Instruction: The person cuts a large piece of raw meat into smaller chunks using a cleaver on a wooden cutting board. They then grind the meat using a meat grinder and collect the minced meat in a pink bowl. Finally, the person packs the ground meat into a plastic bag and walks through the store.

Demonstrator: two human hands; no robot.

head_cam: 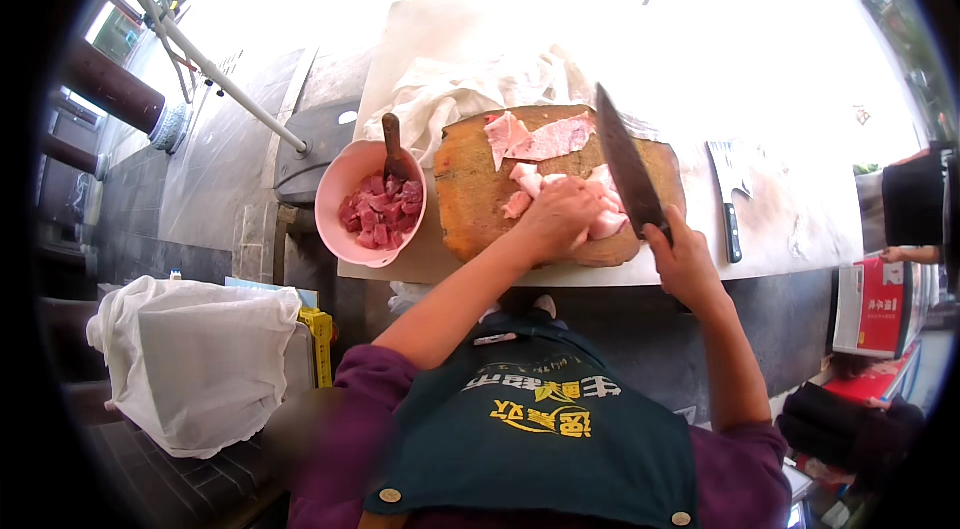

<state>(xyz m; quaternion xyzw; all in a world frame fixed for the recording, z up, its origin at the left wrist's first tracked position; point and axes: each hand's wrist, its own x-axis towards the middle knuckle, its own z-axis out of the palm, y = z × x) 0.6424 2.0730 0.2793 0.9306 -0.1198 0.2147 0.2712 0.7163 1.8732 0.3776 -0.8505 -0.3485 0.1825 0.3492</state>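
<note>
My right hand (681, 253) grips the handle of a large dark-bladed kitchen knife (628, 157), its tip pointing away from me over the right part of a wooden chopping board (472, 187). My left hand (564, 214) rests on chunks of pale, fatty raw meat (526, 178) on the board; the palm hides some of them. Two flat slabs of pale pink meat or skin (546, 139) lie at the board's far side. Left of the board, a pink plastic bowl (328, 191) contains dark red meat cubes (381, 208) and a scoop or spatula with a brown handle (391, 139).
A cleaver (727, 199) with a black handle lies right of the board. Crumpled white cloth (450, 90) sits behind it on the pale table (780, 244). A white pole (232, 86) rises at left, near a bag-covered stack (210, 356). Other people (911, 199) stand at far right.
</note>
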